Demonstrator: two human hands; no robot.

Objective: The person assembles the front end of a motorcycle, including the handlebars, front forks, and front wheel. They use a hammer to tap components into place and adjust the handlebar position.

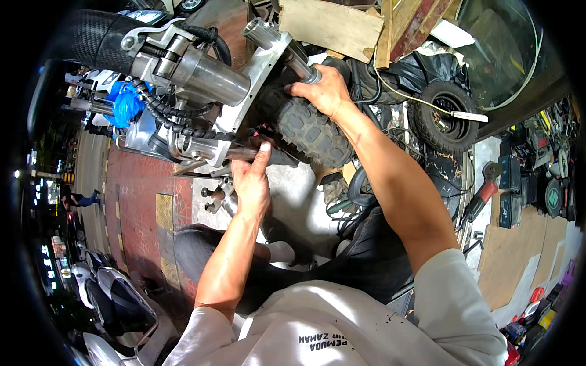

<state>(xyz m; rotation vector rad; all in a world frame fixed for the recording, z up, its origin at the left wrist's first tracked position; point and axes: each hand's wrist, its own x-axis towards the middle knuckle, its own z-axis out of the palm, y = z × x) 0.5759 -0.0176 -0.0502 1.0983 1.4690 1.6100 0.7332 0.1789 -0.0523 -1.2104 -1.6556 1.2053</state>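
Observation:
A metal front fork with two tubes and a flat silver clamp plate [259, 79] lies across the upper middle of the view. My left hand [249, 180] is closed round the lower fork tube [243, 153], thumb along its top. The upper fork tube [296, 64] is in my right hand [323, 90], fingers wrapped round its end. Between the two hands sits a knobby tyre [314, 134], close under my right wrist. A thick steel steering column [210, 79] with a folding lever [149, 33] and black spiral-wrapped cables [165, 119] joins the plate at the left.
Beside the tyre lie wooden boards [332, 27], a black bag [433, 70] and a second tyre [444, 116]. An angle grinder [484, 190] rests at the right, near tool cases. Metal fittings [218, 196] lie below my left hand. Parked scooters [116, 299] stand lower left.

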